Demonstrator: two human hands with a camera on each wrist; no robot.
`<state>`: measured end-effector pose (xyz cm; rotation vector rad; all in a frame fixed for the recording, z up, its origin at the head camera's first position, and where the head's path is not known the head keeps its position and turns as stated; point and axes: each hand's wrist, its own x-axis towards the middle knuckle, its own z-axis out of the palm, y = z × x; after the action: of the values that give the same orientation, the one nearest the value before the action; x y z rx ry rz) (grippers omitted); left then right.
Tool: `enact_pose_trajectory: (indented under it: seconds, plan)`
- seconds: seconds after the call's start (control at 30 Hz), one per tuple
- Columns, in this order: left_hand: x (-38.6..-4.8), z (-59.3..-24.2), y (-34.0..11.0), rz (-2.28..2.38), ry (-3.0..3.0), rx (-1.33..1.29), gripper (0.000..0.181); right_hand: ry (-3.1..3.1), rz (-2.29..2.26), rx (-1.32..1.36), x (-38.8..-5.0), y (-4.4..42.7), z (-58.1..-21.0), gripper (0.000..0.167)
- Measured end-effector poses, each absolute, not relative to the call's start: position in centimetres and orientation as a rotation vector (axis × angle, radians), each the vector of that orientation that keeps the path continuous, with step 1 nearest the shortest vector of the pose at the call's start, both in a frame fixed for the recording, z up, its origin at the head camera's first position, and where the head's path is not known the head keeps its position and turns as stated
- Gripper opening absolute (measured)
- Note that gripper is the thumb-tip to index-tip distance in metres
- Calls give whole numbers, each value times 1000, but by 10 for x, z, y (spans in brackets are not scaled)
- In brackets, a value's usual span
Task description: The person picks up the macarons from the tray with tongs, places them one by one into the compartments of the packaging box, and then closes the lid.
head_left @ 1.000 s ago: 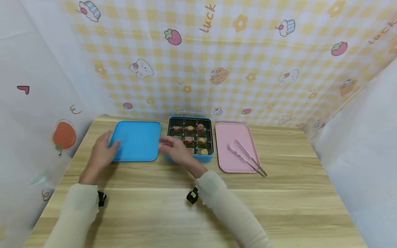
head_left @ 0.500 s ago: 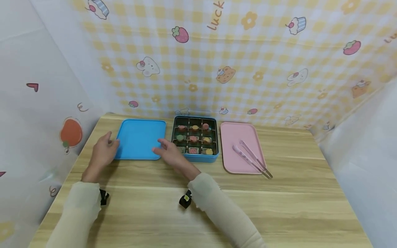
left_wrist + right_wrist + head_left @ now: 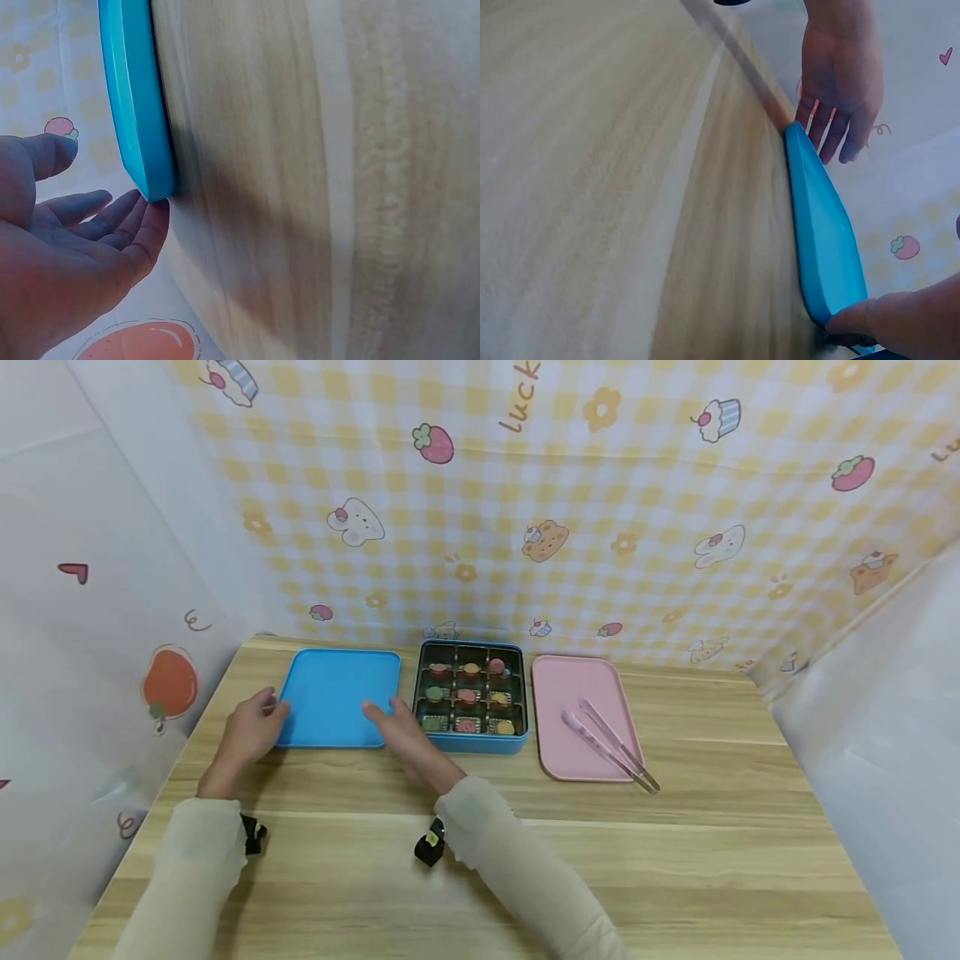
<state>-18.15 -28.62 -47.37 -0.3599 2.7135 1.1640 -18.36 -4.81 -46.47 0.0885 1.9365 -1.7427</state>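
A shallow blue tray (image 3: 341,693) lies flat at the table's back left. My left hand (image 3: 251,727) is at its left edge, fingers loosely spread; in the left wrist view, the fingertips of that hand (image 3: 82,259) reach the tray's corner, with the thumb apart from it. On the opposite side is my right hand (image 3: 412,739), its thumb extended over the tray's right front part. The right wrist view has the thumb (image 3: 900,311) touching the tray's near corner; the other fingers are mostly hidden there. Neither hand visibly grips the tray.
Right of the blue tray stands a blue divided tin (image 3: 472,744) with small round pink, yellow and green pieces in its compartments. Beyond it lies a pink tray (image 3: 558,681), with tongs (image 3: 603,743) resting across its front right corner. A patterned cloth (image 3: 480,527) rises behind.
My right hand has moved left from in front of the tin to the blue tray's right edge. The left hand stays at the left edge. The view has shifted slightly.
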Motion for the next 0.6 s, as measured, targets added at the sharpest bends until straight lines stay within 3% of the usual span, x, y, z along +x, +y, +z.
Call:
enact_pose_trajectory:
  seconds: [0.6]
  plan:
    - [-175, -482, -298, 1259, 2640, -586, 48, 1901, -1749, 162, -181, -50, -462, 67]
